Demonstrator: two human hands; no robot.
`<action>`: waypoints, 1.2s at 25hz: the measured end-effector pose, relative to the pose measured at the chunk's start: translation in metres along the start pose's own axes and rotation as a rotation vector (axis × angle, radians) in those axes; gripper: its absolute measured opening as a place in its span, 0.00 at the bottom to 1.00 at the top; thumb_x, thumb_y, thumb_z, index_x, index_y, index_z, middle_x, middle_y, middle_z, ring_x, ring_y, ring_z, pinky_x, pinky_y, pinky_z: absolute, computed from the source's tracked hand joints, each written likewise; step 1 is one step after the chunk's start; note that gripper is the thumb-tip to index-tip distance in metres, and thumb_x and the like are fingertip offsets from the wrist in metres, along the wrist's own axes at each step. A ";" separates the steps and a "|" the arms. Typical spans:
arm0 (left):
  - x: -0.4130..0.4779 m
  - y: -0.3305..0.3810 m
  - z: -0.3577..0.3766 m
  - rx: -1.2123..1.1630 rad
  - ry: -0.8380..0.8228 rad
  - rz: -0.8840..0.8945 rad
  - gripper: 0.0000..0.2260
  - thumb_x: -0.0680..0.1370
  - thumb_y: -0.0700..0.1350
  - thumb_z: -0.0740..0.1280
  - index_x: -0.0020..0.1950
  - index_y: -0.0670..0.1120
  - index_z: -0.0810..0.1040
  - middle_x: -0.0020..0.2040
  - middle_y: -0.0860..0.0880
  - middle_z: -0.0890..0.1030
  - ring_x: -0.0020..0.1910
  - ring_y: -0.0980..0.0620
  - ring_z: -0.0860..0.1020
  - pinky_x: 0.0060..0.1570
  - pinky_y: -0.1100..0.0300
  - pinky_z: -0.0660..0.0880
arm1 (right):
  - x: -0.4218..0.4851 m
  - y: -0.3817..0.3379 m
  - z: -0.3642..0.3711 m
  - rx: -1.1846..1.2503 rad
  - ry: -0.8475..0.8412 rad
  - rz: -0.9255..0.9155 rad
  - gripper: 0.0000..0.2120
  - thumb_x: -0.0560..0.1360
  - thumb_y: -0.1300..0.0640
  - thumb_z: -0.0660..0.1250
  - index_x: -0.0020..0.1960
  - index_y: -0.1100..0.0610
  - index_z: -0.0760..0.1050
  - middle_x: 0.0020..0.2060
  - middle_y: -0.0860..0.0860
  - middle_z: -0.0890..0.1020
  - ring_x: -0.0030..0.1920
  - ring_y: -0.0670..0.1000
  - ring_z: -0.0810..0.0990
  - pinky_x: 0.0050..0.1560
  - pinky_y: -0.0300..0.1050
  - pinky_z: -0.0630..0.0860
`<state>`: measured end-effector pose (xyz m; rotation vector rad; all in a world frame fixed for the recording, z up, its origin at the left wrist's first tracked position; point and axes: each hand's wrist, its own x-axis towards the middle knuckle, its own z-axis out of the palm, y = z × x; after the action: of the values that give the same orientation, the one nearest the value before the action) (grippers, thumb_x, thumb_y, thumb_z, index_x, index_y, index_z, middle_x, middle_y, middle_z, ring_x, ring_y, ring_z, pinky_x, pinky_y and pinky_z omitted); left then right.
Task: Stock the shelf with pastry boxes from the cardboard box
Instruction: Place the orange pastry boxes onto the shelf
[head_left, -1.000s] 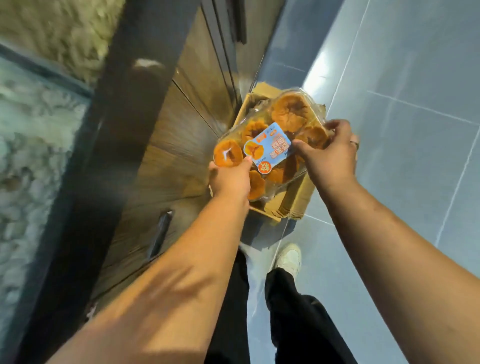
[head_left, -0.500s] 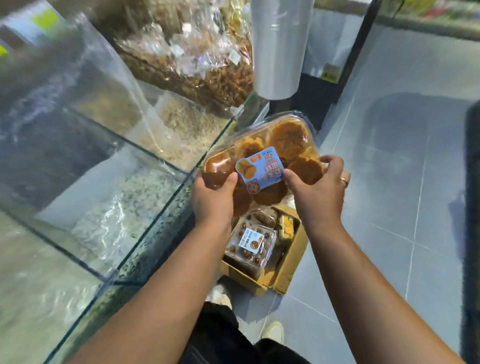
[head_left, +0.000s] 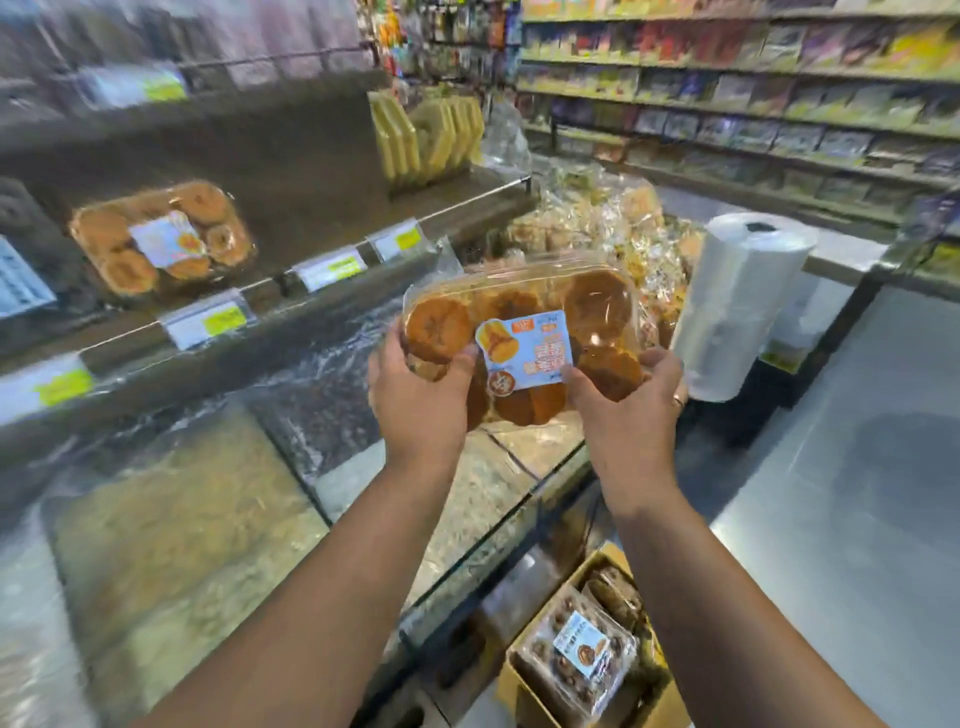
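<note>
we have lifted the pastry box (head_left: 519, 332) from the cardboard box (head_left: 587, 670) up to shelf (head_left: 291, 218) height. the fingers of our left hand (head_left: 421, 395) and right hand (head_left: 628, 410) grip its ends, so placing it beside the 1 box already there (head_left: 161, 239) looks next.

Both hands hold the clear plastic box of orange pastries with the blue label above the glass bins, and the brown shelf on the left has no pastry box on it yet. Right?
Not quite. The head view shows one matching clear pastry box already lying on the brown shelf. The rest holds: left hand and right hand hold the blue-labelled box above the glass bins.

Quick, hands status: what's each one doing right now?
Left hand: closed on the near left end of the pastry box, holding it up.
Right hand: closed on the box's near right corner.
</note>
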<state>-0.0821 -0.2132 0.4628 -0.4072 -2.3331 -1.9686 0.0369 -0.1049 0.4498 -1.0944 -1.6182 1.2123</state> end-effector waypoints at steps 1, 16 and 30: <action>0.011 0.003 -0.010 0.012 0.014 0.029 0.33 0.65 0.60 0.72 0.69 0.56 0.70 0.58 0.54 0.72 0.62 0.51 0.74 0.64 0.47 0.72 | 0.001 -0.011 0.011 0.000 -0.021 -0.004 0.33 0.64 0.38 0.75 0.59 0.42 0.59 0.60 0.54 0.73 0.56 0.56 0.77 0.53 0.54 0.77; 0.235 -0.022 -0.194 0.219 0.313 0.049 0.36 0.74 0.51 0.71 0.78 0.52 0.57 0.69 0.51 0.66 0.69 0.49 0.62 0.69 0.54 0.61 | -0.007 -0.131 0.317 -0.026 -0.456 -0.170 0.46 0.66 0.43 0.76 0.75 0.48 0.54 0.65 0.55 0.73 0.63 0.57 0.75 0.63 0.55 0.73; 0.379 -0.115 -0.227 0.527 0.471 -0.155 0.34 0.74 0.54 0.70 0.76 0.53 0.58 0.67 0.48 0.69 0.67 0.44 0.67 0.67 0.51 0.63 | 0.039 -0.111 0.523 -0.416 -0.648 -0.426 0.51 0.65 0.32 0.71 0.76 0.57 0.54 0.65 0.63 0.70 0.65 0.64 0.67 0.63 0.56 0.65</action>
<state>-0.5023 -0.3912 0.4757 0.2499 -2.4626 -1.2230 -0.4857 -0.2227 0.4565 -0.5420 -2.5314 1.0109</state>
